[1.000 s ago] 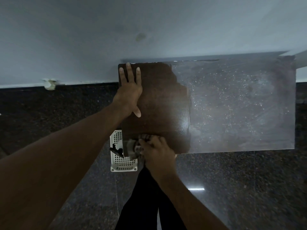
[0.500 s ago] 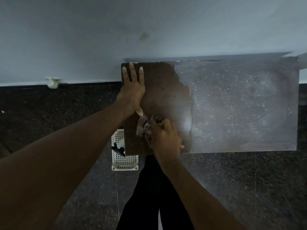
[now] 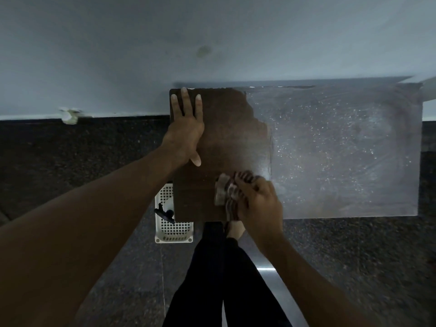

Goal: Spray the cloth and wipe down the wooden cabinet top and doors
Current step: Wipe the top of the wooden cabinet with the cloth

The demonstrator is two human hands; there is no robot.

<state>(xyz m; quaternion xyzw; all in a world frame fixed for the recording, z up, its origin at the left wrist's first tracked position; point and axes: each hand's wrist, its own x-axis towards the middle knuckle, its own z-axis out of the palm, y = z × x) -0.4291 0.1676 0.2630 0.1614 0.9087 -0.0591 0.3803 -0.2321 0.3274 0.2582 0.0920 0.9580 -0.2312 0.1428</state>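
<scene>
I look straight down on the wooden cabinet top (image 3: 330, 149). Its left part is dark brown and wiped, the larger right part is grey with dust and white specks. My left hand (image 3: 186, 128) lies flat with straight fingers on the far left corner of the top. My right hand (image 3: 257, 204) grips a bunched striped cloth (image 3: 224, 190) and presses it on the top near the front edge, at the border between the wiped and dusty areas. No spray bottle can be made out for certain.
A white perforated basket (image 3: 173, 223) with a black nozzle-like part (image 3: 164, 213) in it stands on the dark speckled floor under the cabinet's front left corner. My dark trouser legs (image 3: 219, 279) and a bare foot are below. A pale wall rises behind.
My right hand with the cloth has moved from the front left corner rightwards along the front of the top to the edge of the dust. The left hand has stayed put.
</scene>
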